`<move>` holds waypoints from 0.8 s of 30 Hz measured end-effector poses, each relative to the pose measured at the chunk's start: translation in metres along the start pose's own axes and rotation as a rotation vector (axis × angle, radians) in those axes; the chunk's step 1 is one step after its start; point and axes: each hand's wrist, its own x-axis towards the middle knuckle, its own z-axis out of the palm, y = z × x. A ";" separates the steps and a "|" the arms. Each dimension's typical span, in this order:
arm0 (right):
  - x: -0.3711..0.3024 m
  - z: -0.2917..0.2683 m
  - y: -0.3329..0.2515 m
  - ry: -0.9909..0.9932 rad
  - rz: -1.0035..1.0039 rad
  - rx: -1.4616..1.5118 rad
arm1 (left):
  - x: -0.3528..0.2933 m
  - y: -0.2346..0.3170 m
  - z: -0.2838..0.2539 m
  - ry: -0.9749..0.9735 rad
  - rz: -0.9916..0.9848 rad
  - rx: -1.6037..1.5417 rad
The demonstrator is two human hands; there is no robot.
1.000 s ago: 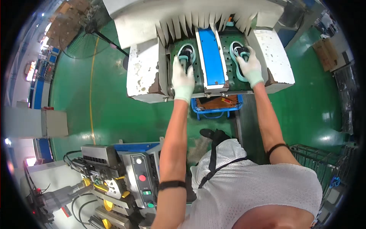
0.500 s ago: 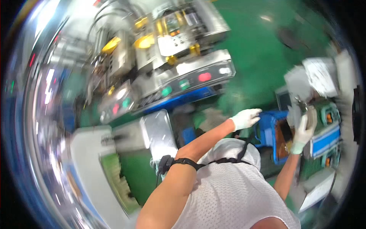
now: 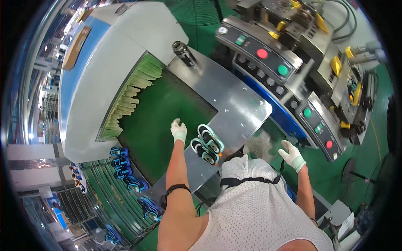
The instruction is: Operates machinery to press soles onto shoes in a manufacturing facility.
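Note:
My left hand (image 3: 179,130), in a white glove, hangs over the green conveyor belt (image 3: 157,113) with its fingers loosely apart and nothing in it. Just right of it, a pair of dark shoes (image 3: 206,144) with pale mint soles and an orange accent rests on the metal plate (image 3: 238,111) by the belt. My right hand (image 3: 292,155), gloved too, is held out to my right, fingers spread and holding nothing. It is nearest to the front of a machine with a control panel (image 3: 268,54).
Green strips (image 3: 121,100) curtain the mouth of a white machine housing (image 3: 104,75). A dark metal cylinder (image 3: 184,53) stands on the plate. Several blue shoes (image 3: 121,163) line a rack of rails (image 3: 111,188) at left. A second button panel (image 3: 320,125) juts out at right.
My view and body have turned left, toward the belt and the pair of shoes. My right hand has left the blue bin and the pale object it was on; my left hand is now over the belt.

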 end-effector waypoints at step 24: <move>-0.085 0.027 -0.086 0.335 1.024 0.084 | 0.566 -0.125 0.011 -0.579 0.049 0.210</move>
